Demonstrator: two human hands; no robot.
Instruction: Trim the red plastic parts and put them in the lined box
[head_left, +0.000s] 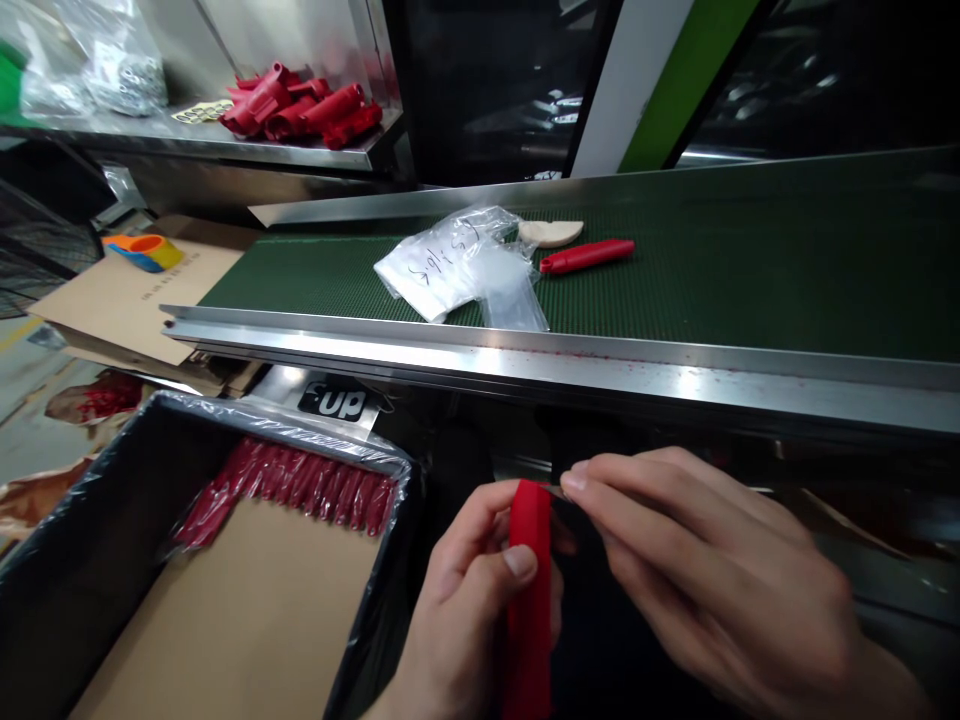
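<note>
Below the green conveyor belt (750, 270) sits a cardboard box (225, 610) lined with black plastic, a row of red handles (292, 480) along its far side. Beyond the belt, a steel shelf (112, 130) holds more red pieces (296, 105). On the belt lie a plastic bag (450, 265) with unreadable marker writing, a loose red handle (585, 256) and a pale wooden piece (551, 232). A black label (334, 402) below the belt reads "up". The left hand (465, 600) closes its grip around an upright red bar (529, 600); the right hand (712, 570) presses its fingertips (574, 480) together just beside the bar's top end, on something too small to tell.
</note>
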